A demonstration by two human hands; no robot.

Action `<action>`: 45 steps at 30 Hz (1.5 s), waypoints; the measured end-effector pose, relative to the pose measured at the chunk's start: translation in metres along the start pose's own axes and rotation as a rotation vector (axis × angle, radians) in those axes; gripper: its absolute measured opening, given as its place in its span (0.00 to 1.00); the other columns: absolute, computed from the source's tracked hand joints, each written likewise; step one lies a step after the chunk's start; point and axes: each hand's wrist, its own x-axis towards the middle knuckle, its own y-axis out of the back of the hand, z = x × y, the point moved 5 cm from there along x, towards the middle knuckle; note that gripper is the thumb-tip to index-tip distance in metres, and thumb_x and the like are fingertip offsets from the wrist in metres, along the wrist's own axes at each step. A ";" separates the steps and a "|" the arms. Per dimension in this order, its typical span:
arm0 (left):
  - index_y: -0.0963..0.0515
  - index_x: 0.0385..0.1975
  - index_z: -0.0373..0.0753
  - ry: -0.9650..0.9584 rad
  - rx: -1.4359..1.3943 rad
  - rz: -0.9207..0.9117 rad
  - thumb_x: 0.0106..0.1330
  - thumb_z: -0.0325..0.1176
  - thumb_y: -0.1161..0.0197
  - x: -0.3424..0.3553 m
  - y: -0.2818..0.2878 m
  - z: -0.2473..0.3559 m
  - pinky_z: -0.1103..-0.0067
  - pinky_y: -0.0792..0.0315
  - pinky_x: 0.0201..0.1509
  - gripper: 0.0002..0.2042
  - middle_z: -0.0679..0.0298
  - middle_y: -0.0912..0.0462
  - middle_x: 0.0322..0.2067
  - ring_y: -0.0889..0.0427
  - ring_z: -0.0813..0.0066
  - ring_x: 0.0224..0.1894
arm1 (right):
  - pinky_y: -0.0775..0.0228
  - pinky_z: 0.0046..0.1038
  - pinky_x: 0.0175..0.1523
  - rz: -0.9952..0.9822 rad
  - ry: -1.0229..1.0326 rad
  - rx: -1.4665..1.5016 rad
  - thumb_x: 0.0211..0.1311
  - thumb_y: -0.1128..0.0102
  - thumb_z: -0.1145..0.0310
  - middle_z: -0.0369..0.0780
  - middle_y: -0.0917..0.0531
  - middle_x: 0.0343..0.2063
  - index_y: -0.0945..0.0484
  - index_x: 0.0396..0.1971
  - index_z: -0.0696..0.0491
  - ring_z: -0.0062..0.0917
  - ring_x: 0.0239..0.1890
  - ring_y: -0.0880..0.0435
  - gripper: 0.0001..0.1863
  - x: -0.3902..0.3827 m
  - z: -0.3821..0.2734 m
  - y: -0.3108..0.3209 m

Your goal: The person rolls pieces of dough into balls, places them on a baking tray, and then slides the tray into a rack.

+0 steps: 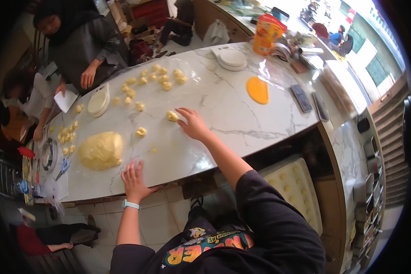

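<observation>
My right hand (194, 125) reaches over the marble-patterned table with its fingers stretched out. Its fingertips are beside a small lump of yellow dough (172, 116); whether they touch it I cannot tell. At the table's near edge, my left hand (135, 181) is spread flat, palm down, holding nothing. A large smooth mound of yellow dough (100, 150) lies just left of that hand. Between the two hands and farther in sit another dough lump (141, 132) and a small dough scrap (154, 150). Several more dough pieces (163, 78) are scattered toward the far side.
White scales (98, 101) (232, 58) stand at the far left and far middle. An orange dough scraper (258, 90) and phones (301, 98) lie right. Blue scissors (63, 168) are left. Under the table, a tray (317, 201) holds dough balls. A person (84, 41) stands across.
</observation>
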 end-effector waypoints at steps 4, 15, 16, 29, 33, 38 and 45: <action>0.42 0.64 0.42 -0.093 -0.051 -0.008 0.32 0.64 0.28 0.010 -0.002 0.000 0.55 0.50 0.62 0.55 0.54 0.41 0.61 0.43 0.56 0.63 | 0.33 0.35 0.55 -0.108 0.000 -0.134 0.55 0.41 0.73 0.44 0.22 0.46 0.22 0.45 0.53 0.40 0.52 0.26 0.16 0.036 0.032 -0.051; 0.40 0.62 0.49 -0.172 -0.157 -0.089 0.30 0.60 0.25 0.009 -0.003 -0.020 0.57 0.48 0.59 0.52 0.56 0.39 0.59 0.41 0.59 0.63 | 0.36 0.40 0.52 0.383 -0.134 -0.641 0.55 0.37 0.68 0.47 0.30 0.44 0.27 0.37 0.51 0.41 0.45 0.26 0.11 -0.059 0.032 0.081; 0.40 0.62 0.49 -0.188 -0.165 -0.103 0.30 0.60 0.25 0.007 -0.004 -0.019 0.57 0.48 0.59 0.52 0.56 0.39 0.59 0.41 0.59 0.63 | 0.35 0.40 0.49 0.434 -0.107 -0.650 0.54 0.37 0.67 0.47 0.29 0.43 0.28 0.37 0.52 0.41 0.43 0.26 0.12 -0.039 0.040 0.078; 0.44 0.64 0.50 -0.172 -0.150 -0.110 0.30 0.60 0.26 0.010 -0.009 -0.020 0.55 0.51 0.62 0.55 0.56 0.43 0.63 0.45 0.59 0.66 | 0.40 0.37 0.50 0.444 -0.108 -0.532 0.55 0.45 0.72 0.43 0.25 0.32 0.32 0.35 0.54 0.40 0.39 0.26 0.08 -0.017 0.056 0.082; 0.43 0.64 0.49 -0.155 -0.144 -0.108 0.31 0.62 0.27 0.008 -0.006 -0.026 0.54 0.50 0.61 0.55 0.56 0.41 0.61 0.44 0.60 0.66 | 0.35 0.34 0.41 0.160 -0.222 -0.186 0.56 0.45 0.74 0.44 0.27 0.27 0.34 0.31 0.54 0.40 0.34 0.27 0.07 -0.069 0.029 0.035; 0.42 0.64 0.48 -0.158 -0.132 -0.104 0.32 0.61 0.28 0.009 -0.006 -0.022 0.55 0.49 0.61 0.53 0.56 0.41 0.61 0.44 0.60 0.66 | 0.35 0.37 0.34 0.368 -0.078 -0.586 0.56 0.44 0.73 0.45 0.29 0.22 0.36 0.28 0.55 0.41 0.28 0.29 0.08 -0.085 0.063 0.115; 0.44 0.64 0.49 -0.128 -0.157 -0.080 0.29 0.57 0.25 0.007 -0.004 -0.025 0.56 0.50 0.62 0.55 0.58 0.43 0.64 0.43 0.60 0.65 | 0.35 0.36 0.39 0.271 -0.181 -0.222 0.55 0.47 0.77 0.45 0.28 0.25 0.36 0.28 0.55 0.42 0.32 0.27 0.07 -0.068 0.051 0.072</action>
